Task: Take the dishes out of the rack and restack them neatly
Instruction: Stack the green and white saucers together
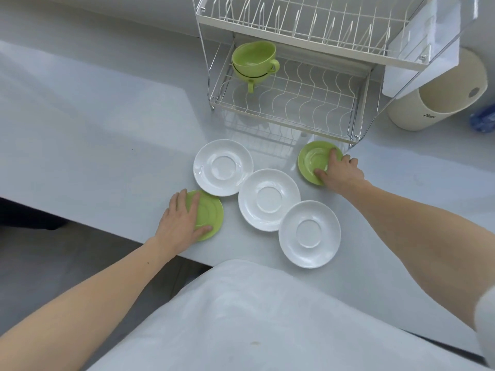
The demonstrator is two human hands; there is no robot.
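Top of the wire rack (294, 103) is cut off at the upper edge, and the blue thing (482, 120) far right is too cropped to tell. Two glossy green cups (253, 61) sit nested on its wavy lower shelf. Lower centre, three round white saucers (269, 199) run diagonally. Left hand (182, 218) lies flat, fingers straight, over the left green saucer (211, 212) and hides its left side. Right hand (340, 172) grips the right green saucer (312, 159) with curled fingers, covering its right rim.

Flat saucers (269, 199); green cups (253, 58) in rack (294, 103)
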